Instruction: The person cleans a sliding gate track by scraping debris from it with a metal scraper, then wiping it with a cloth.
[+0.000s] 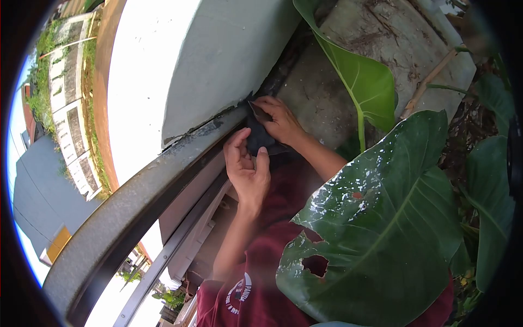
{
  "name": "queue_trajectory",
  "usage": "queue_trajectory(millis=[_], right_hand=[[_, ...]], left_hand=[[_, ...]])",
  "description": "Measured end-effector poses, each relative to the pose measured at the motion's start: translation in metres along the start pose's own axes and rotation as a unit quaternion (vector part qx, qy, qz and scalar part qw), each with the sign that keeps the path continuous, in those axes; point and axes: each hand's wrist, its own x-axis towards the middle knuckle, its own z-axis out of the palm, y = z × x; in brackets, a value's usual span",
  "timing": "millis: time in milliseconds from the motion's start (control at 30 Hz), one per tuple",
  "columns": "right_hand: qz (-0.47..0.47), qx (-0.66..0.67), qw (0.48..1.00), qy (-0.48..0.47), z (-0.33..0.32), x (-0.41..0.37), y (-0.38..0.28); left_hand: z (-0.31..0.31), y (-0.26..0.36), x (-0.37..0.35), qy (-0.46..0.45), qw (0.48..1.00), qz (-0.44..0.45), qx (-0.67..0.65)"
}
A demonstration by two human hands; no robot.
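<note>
Pinched between the fingers of my right hand [279, 121] is a thin dark sheet [260, 136], with a brownish part showing near the fingertips. My left hand [248, 168] is just below and to the left, its fingers curled but apart from the thumb. The thumb tip lies by the sheet's lower edge; no grip on it shows. Both hands are beside the upper end of a curved grey metal rail [131, 204], where it meets a pale wall [223, 60]. Dark, worn patches mark the rail near that joint.
A large green leaf [376, 229] with white specks and holes covers the lower right, over part of a maroon shirt [267, 272]. Another leaf [362, 82] rises beside my right forearm. A stained slab [376, 49] lies behind; a metal bar [163, 259] runs below the rail.
</note>
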Motion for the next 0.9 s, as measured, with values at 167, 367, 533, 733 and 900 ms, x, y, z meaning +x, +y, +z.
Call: queue_trajectory(millis=[167, 367, 533, 733, 900], right_hand=[[0.103, 0.105, 0.988, 0.036, 0.000, -0.002, 0.018], [0.106, 0.124, 0.986, 0.012, 0.006, 0.004, 0.013], [-0.100, 0.071, 0.992, 0.015, -0.009, 0.003, -0.032], [0.196, -0.014, 0.977, 0.085, -0.014, -0.001, 0.034], [0.288, 0.079, 0.946, 0.126, -0.028, 0.009, 0.043]], left_hand=[[0.002, -0.021, -0.001, 0.030, 0.975, -0.122, -0.184], [-0.002, -0.029, 0.009, 0.029, 0.857, -0.330, -0.394], [-0.015, -0.022, -0.003, -0.010, 0.910, -0.252, -0.328], [0.004, -0.051, 0.015, 0.004, 0.905, -0.283, -0.317], [0.020, -0.071, 0.028, 0.011, 0.918, -0.272, -0.288]])
